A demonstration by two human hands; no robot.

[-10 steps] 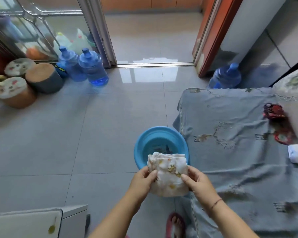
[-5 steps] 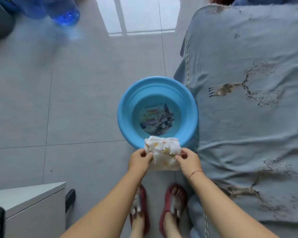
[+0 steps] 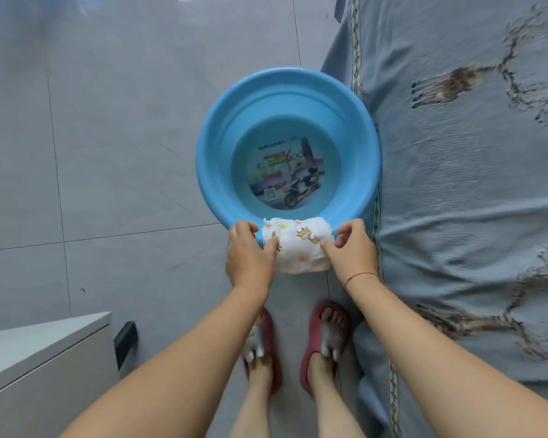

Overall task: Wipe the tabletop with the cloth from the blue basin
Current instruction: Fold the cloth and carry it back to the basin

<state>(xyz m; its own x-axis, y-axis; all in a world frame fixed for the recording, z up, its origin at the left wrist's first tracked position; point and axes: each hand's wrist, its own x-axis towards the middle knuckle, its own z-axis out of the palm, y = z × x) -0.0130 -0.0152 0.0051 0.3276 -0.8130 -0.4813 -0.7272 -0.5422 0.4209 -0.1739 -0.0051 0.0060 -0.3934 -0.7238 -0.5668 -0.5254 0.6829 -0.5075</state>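
Both grips are closed on the folded cloth (image 3: 298, 246): the left hand (image 3: 249, 256) pinches its left edge and the right hand (image 3: 351, 248) pinches its right edge, thumbs on the top face and the other fingers curled at the sides.

In the head view, the cloth hangs over the near rim of the blue basin (image 3: 215, 172), which stands on the floor just ahead of the grips. I judge it is held there so that any drip falls into the basin or beside it, not onto the covered counter (image 3: 472, 184) at the right of the grips; whether the cloth is wet I cannot tell. The basin touches or almost touches the hanging edge of the counter's blue-grey covering.

Both forearms reach forward and down, nearly parallel, wrists straight, backs of the hands up. The person stands bent over, feet in red slippers (image 3: 325, 339) below the grips. Wiping is not yet begun.
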